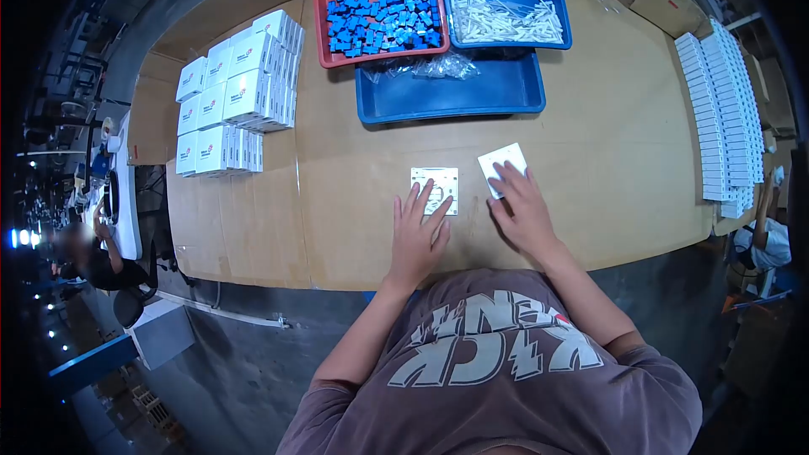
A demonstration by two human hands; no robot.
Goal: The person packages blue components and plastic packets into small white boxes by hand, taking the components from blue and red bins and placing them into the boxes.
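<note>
Near the middle of the cardboard-covered table, my left hand (419, 232) rests its spread fingers on a square white plate (435, 177) that shows cutouts and small fittings. To its right, a second white square plate (502, 156) with a plain face sits at a slant. My right hand (524, 212) lies over its lower right part, fingers stretched out and apart. How firmly either hand presses is hard to tell. The underside of the plain plate is hidden.
Beyond my hands stand a blue tray (455, 109) with clear plastic bags, a red tray (324, 42) of blue parts and another blue tray (563, 21) of white sticks. White boxes (244, 97) are stacked left; white plates (716, 118) right. People (105, 265) sit farther off.
</note>
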